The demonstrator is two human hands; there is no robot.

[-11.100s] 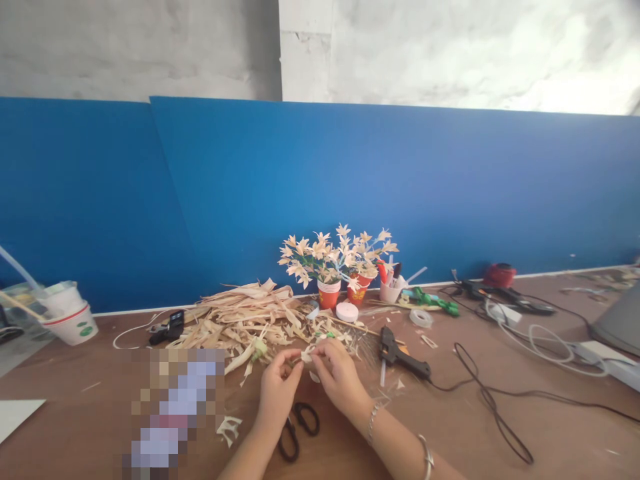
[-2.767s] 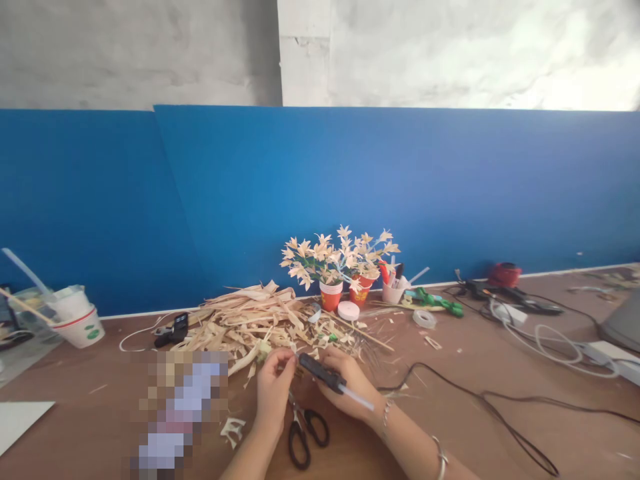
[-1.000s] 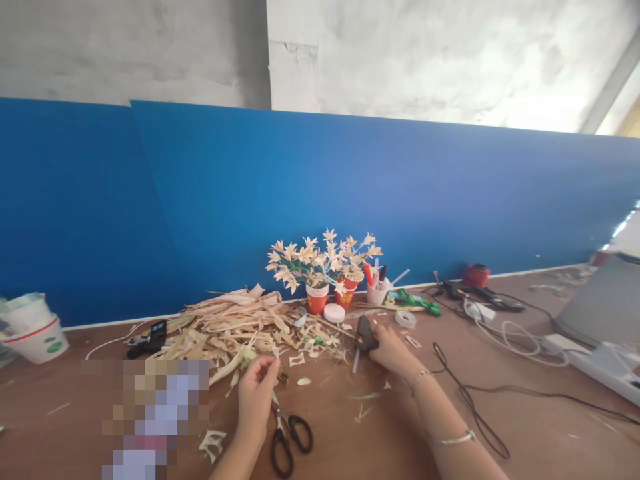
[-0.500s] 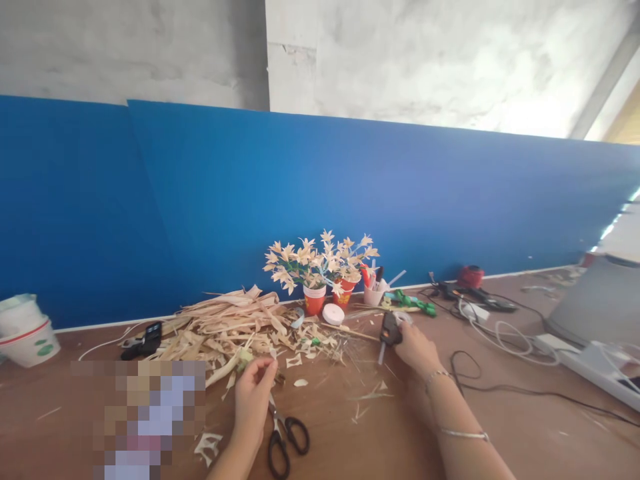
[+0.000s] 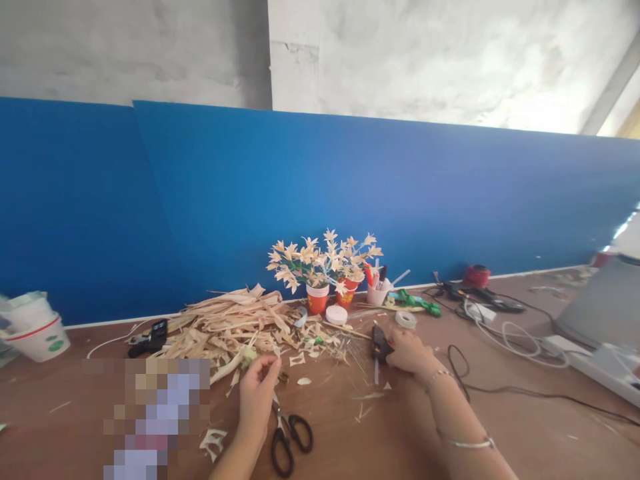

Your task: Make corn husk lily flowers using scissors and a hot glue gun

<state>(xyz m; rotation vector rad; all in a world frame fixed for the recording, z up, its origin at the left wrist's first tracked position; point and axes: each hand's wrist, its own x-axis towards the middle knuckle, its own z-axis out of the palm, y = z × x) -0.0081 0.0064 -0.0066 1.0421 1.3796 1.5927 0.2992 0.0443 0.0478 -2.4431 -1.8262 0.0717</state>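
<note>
My right hand (image 5: 411, 355) is closed round a black glue gun (image 5: 381, 344), low over the table; a clear glue stick (image 5: 377, 372) pokes out of its near end. Thumb and fingertips of my left hand (image 5: 257, 388) are pinched together at the front of the husk pile. A small pale tip shows above them, too small to name. Just to the right of my left hand lie scissors (image 5: 290, 433) with black handles. Dried husk strips (image 5: 235, 320) are heaped behind it. Pale husk flowers (image 5: 320, 260) stand in red paper cups (image 5: 317, 303) at the back.
A white ribbon roll (image 5: 337, 315), a clear tape roll (image 5: 405, 320) and a pen cup (image 5: 376, 293) stand near the blue partition (image 5: 350, 180). Cables and a white power strip (image 5: 595, 373) lie at right. White bowls (image 5: 43, 340) stand at far left, near a small black device (image 5: 149, 339).
My right hand has brought the glue gun slightly left and nearer, away from the tape roll. My left hand keeps its pinch almost in place. The view has shifted slightly.
</note>
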